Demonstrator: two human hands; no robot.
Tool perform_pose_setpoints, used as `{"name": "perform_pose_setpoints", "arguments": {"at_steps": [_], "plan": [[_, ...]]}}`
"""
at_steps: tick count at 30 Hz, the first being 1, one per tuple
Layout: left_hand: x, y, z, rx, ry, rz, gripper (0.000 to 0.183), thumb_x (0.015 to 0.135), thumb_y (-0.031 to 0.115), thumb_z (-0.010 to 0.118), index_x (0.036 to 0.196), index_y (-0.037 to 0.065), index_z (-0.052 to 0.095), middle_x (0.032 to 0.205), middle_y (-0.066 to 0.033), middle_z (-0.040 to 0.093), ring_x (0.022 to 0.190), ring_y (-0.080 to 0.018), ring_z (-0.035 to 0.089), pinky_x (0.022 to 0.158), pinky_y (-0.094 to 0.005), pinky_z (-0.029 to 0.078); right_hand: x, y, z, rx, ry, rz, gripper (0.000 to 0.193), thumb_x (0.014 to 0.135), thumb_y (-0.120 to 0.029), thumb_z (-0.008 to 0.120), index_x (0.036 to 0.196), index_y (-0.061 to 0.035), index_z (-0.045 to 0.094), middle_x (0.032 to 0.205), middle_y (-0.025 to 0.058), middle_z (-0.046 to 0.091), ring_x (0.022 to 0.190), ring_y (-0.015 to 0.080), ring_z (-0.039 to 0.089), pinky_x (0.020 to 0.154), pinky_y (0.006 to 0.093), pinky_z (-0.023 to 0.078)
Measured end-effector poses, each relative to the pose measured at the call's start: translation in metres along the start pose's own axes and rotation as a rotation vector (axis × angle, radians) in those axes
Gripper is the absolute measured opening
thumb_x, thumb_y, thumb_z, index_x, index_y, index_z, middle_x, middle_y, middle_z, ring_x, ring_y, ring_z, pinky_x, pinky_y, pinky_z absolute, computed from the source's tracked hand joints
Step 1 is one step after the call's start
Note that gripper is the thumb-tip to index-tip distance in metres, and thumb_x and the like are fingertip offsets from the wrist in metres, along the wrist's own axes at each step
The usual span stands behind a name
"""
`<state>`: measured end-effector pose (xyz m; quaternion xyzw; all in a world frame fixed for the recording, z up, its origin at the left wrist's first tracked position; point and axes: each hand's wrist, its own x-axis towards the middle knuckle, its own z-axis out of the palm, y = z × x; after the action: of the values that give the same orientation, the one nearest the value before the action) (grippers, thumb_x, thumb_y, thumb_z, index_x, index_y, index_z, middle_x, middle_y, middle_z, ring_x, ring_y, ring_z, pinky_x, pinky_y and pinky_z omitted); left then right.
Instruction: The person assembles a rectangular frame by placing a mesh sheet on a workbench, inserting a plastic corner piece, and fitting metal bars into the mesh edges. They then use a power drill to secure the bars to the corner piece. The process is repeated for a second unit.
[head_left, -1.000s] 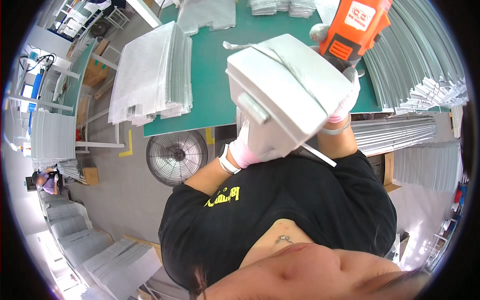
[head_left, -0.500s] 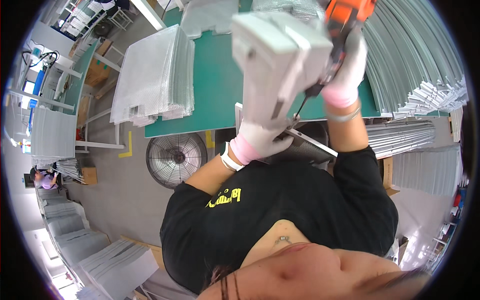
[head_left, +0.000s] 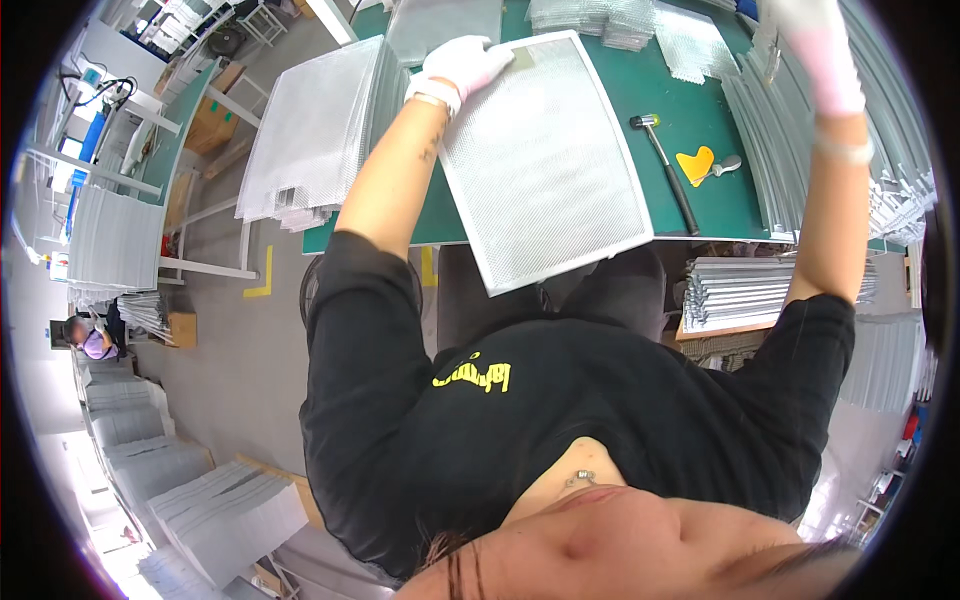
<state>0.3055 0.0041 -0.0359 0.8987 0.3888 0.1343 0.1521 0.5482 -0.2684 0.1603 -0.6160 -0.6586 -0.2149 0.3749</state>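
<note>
A white-framed mesh panel (head_left: pixel 548 170) lies slanted over the front edge of the green table (head_left: pixel 625 75), its lower end jutting toward my lap. My left hand (head_left: pixel 462 66), in a white glove with a pink cuff, grips the panel's far left corner. Stretched out to the far right, my gloved right hand (head_left: pixel 808 28) is above the long pale metal strips; it is blurred and cut off by the picture's top edge, so its fingers do not show clearly. A mallet (head_left: pixel 672 175) with a black handle rests right of the panel, beside a yellow heart-shaped piece (head_left: pixel 695 166) and a grey-handled tool (head_left: pixel 727 165).
Mesh sheets (head_left: pixel 310 130) are stacked at the table's left end, with more mesh pieces (head_left: pixel 695 42) at the back. Metal strips (head_left: pixel 740 293) are piled below the right side. Another person (head_left: pixel 95 338) is far off at the left.
The panel, earlier edge-on at my lap, now lies face up across the table edge. My left hand moved up to its corner. The orange-and-black power driver left my right hand, which reached far right.
</note>
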Motion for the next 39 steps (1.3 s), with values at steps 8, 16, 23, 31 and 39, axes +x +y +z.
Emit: {"name": "perform_pose_setpoints", "arguments": {"at_steps": [8, 16, 23, 31, 39], "plan": [[0.034, -0.025, -0.014, 0.098, -0.227, -0.144, 0.066, 0.088, 0.056, 0.054, 0.125, 0.003, 0.068, 0.126, -0.0198, 0.067, 0.118, -0.0364, 0.062, 0.105, -0.0389, 0.043, -0.202, -0.090, 0.125, 0.080, -0.550, -0.293, 0.063, 0.071, -0.017, 0.080, 0.130, -0.0096, 0.058, 0.139, 0.0189, 0.053, 0.134, 0.0410, 0.045, 0.113, 0.0576, 0.032], [-0.034, 0.057, -0.084, -0.075, -0.370, 0.366, 0.064, 0.097, 0.051, 0.054, 0.142, 0.006, 0.052, 0.137, -0.0159, 0.060, 0.129, -0.0303, 0.054, 0.111, -0.0400, 0.039, -0.263, -0.048, 0.216, 0.494, 0.215, 0.450, 0.023, 0.093, -0.009, 0.062, 0.115, -0.0007, 0.064, 0.107, 0.0156, 0.068, 0.098, 0.0345, 0.066, 0.089, 0.0379, 0.052], [-0.064, 0.091, -0.026, 0.090, 0.206, 0.964, 0.029, 0.092, 0.030, 0.064, 0.114, 0.010, 0.067, 0.095, -0.0073, 0.068, 0.090, -0.0263, 0.064, 0.082, -0.0377, 0.047, -0.226, -0.003, 0.170, -0.135, -0.133, 0.088, 0.053, 0.080, -0.024, 0.074, 0.128, -0.0055, 0.059, 0.117, 0.0171, 0.063, 0.109, 0.0339, 0.060, 0.092, 0.0448, 0.050], [-0.030, 0.135, -0.016, 0.052, 0.144, 0.993, 0.030, 0.096, 0.028, 0.058, 0.118, 0.009, 0.067, 0.093, -0.0109, 0.068, 0.086, -0.0321, 0.065, 0.076, -0.0435, 0.052, -0.318, 0.063, 0.158, -0.187, -0.248, 0.680, 0.033, 0.095, -0.017, 0.056, 0.125, -0.0024, 0.056, 0.101, 0.0210, 0.065, 0.085, 0.0389, 0.067, 0.073, 0.0463, 0.053], [0.003, 0.143, 0.001, 0.195, 0.205, 0.944, 0.023, 0.097, 0.031, 0.055, 0.094, 0.011, 0.067, 0.079, -0.0109, 0.067, 0.075, -0.0331, 0.065, 0.071, -0.0447, 0.051, -0.252, -0.025, 0.118, 1.255, 1.018, 0.983, 0.028, 0.108, -0.032, 0.043, 0.114, -0.0058, 0.051, 0.076, -0.0001, 0.045, 0.056, 0.0090, 0.038, 0.051, 0.0252, 0.033]]}}
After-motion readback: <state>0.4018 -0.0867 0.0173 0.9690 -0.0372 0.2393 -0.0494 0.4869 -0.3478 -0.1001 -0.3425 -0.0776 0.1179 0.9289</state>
